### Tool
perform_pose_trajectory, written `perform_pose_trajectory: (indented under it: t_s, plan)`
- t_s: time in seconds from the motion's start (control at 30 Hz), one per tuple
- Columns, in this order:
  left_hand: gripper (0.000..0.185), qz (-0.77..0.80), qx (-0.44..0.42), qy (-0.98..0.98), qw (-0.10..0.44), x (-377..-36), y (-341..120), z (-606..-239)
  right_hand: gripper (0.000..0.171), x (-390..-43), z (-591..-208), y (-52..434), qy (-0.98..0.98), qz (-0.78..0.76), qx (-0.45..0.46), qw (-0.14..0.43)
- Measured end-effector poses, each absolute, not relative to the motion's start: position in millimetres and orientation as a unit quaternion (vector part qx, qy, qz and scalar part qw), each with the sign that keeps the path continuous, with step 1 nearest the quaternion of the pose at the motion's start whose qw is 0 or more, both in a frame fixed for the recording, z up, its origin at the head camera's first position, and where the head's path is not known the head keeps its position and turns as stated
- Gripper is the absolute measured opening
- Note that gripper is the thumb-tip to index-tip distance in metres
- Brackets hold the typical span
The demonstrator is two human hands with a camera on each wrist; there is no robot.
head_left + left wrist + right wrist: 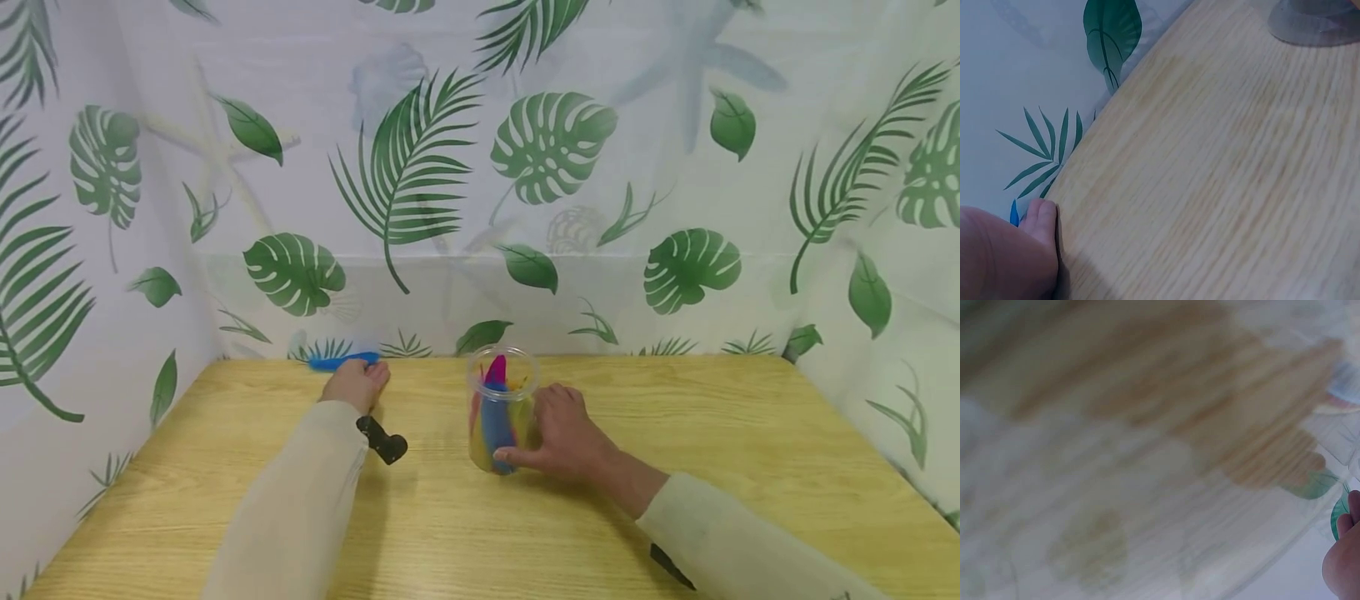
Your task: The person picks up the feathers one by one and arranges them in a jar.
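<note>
At the back edge of the table, my left hand [358,385] is at a long, slim blue piece [326,364], which extends past the fingers to the left. Its tip [1014,214] peeks out beyond the fingers in the left wrist view. My right hand [566,433] grips a clear round plastic jar [505,397] from the right, thumb across its lower front and fingers round the side. Inside the upright jar are several colourful pieces, among them a curved blue one [496,429] and a magenta one [497,370] reaching up to the rim.
The wood-grain table [450,533] ends at a white leaf-print curtain [420,317], which hangs along the back and both sides. A black wrist strap piece [384,440] sticks out from the left sleeve [300,492].
</note>
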State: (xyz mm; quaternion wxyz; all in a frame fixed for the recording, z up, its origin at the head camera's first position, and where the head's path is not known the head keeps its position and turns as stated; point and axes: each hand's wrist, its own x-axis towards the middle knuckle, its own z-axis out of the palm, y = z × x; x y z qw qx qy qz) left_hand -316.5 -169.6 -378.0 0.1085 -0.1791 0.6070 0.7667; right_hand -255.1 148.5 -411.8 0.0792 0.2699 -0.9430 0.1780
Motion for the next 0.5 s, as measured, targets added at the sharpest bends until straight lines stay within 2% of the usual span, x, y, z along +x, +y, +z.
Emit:
perform_pose_trajectory:
  t_s: [0.07,0.2,0.33,0.5]
  plan:
    - [0.05,0.859,-0.236,0.446,0.084,-315,-167,-374,0.087,-255,-413,148,-0.942,0.18,0.272,0.081]
    - [0.05,0.897,-0.278,0.336,0.078,-319,-169,-378,0.083,-255,-414,147,-0.941,0.175,0.275,0.087]
    - [0.05,0.895,-0.3,0.321,0.08,-324,-171,-385,0.08,-254,-414,149,-0.941,0.178,0.273,0.093]
    - [0.049,0.876,-0.32,0.354,0.075,-329,-172,-390,0.089,-254,-415,149,-0.94,0.184,0.274,0.09]
